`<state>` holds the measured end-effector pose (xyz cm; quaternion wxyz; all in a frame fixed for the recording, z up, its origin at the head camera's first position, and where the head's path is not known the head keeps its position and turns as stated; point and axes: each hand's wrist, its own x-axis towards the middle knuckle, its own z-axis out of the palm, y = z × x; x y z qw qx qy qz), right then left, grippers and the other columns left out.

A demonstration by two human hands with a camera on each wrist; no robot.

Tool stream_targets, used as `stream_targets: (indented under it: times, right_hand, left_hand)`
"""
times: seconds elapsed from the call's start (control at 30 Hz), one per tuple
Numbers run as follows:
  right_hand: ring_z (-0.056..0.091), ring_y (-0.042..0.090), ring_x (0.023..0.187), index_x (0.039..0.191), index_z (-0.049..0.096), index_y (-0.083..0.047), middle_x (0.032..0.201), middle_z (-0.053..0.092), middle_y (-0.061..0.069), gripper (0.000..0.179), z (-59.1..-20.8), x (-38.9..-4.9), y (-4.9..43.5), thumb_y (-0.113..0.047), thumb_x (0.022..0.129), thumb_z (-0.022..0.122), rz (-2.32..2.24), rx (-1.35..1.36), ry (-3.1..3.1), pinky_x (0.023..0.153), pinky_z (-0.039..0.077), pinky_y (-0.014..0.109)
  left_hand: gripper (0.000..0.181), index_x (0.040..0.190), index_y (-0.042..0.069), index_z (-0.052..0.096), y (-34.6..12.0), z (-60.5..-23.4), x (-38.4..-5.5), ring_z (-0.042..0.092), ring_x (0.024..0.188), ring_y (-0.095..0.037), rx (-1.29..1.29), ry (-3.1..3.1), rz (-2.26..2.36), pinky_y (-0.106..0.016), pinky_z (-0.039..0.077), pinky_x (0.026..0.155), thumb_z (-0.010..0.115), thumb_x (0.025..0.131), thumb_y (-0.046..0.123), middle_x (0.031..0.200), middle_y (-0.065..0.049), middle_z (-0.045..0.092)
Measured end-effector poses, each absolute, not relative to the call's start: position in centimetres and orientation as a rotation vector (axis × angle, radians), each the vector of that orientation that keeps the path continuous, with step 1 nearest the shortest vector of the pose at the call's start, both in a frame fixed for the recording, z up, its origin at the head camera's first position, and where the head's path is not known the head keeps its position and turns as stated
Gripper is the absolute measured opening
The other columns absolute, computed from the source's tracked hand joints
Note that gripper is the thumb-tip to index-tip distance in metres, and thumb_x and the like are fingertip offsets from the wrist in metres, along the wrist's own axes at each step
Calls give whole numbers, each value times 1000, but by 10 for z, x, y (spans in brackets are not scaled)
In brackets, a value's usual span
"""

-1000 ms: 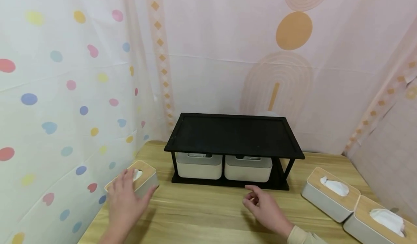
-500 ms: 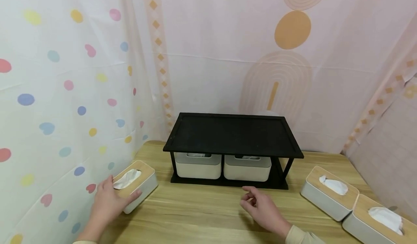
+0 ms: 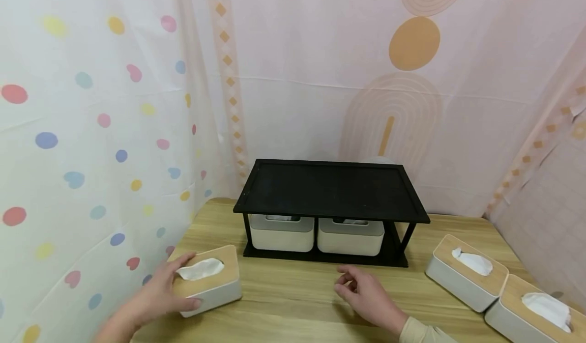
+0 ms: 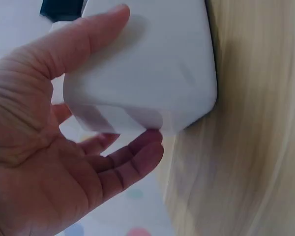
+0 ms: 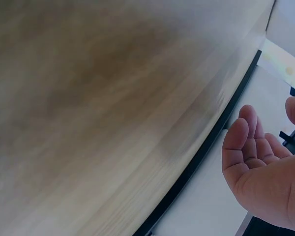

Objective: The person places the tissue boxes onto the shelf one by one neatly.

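Note:
At the left of the table, my left hand holds a tissue box by its near left end. The box has a pale grey body, a wooden lid and a white tissue poking out. In the left wrist view the thumb of the left hand lies along one side of the white box, with the fingers at the end and far side. My right hand hovers over the table in front of the black shelf, fingers loosely curled and holding nothing. The right wrist view also shows this right hand with nothing in it.
Two grey-lidded tissue boxes stand side by side under the shelf: a left one and a right one. Two wood-lidded boxes, a farther one and a nearer one, touch at the table's right. Patterned curtains hang behind.
My left hand has taken hold of the left tissue box, which has moved toward me and to the right and turned slightly. The right hand has stayed nearly in place.

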<state>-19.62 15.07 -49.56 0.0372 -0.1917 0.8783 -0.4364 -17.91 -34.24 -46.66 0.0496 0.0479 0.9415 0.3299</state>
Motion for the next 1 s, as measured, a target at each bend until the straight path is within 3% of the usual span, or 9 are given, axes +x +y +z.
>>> stream_targets:
  times: [0.1, 0.2, 0.37, 0.47, 0.53, 0.6, 0.73, 1.0]
  right_hand:
    - [65, 1, 88, 142, 63, 0, 112, 76, 2, 48, -493, -195, 148, -31, 105, 70, -1342, -575, 2648, 72, 54, 22]
    - [67, 4, 89, 144, 60, 2, 114, 76, 4, 52, -490, -192, 144, -32, 106, 70, -1375, -578, 2547, 73, 55, 22]
    - [71, 14, 94, 153, 51, 5, 125, 75, 11, 66, -487, -189, 141, -36, 105, 70, -1441, -557, 2343, 73, 57, 26]
    - [73, 19, 98, 159, 44, 4, 136, 71, 18, 75, -488, -189, 140, -43, 106, 68, -1470, -490, 2255, 72, 58, 32]
    - [74, 22, 99, 161, 41, 3, 140, 68, 22, 78, -490, -190, 141, -45, 106, 67, -1485, -446, 2219, 71, 60, 36]
    - [74, 24, 101, 162, 38, 5, 143, 66, 26, 79, -492, -190, 142, -45, 106, 66, -1494, -433, 2208, 72, 60, 38]
    - [74, 27, 104, 163, 34, 7, 146, 63, 30, 81, -494, -190, 145, -43, 107, 65, -1506, -457, 2202, 73, 61, 40]
    - [75, 30, 112, 171, 18, -5, 151, 59, 31, 83, -494, -193, 149, -41, 110, 62, -1506, -528, 2133, 80, 61, 34]
  left_hand:
    - [116, 166, 6, 35, -317, -470, -176, 53, 129, -37, 243, 2845, 1047, -50, 49, 103, 99, 73, 37, 153, -34, 44]
    - [116, 167, 10, 35, -287, -472, -172, 54, 133, -41, 300, 2828, 1074, -59, 48, 107, 98, 74, 40, 155, -33, 43]
    - [123, 171, 13, 27, -242, -474, -169, 48, 145, -46, 312, 2757, 1142, -63, 44, 114, 98, 75, 43, 163, -32, 38]
    - [129, 172, 7, 14, -219, -477, -170, 56, 138, -39, 287, 2665, 1229, -51, 52, 109, 96, 79, 43, 165, -32, 36]
    - [128, 171, -1, 9, -207, -480, -170, 65, 127, -34, 290, 2563, 1340, -42, 58, 100, 94, 83, 39, 159, -35, 44]
    - [122, 168, -7, 9, -199, -483, -169, 70, 111, -26, 312, 2466, 1445, -31, 61, 86, 91, 87, 34, 155, -36, 47]
    - [110, 168, -8, 12, -194, -487, -165, 73, 104, -24, 366, 2322, 1590, -23, 60, 81, 86, 94, 28, 159, -38, 41]
    - [97, 171, 3, 11, -206, -493, -170, 67, 128, -38, 344, 2071, 1733, -40, 64, 92, 75, 102, 26, 163, -46, 26]
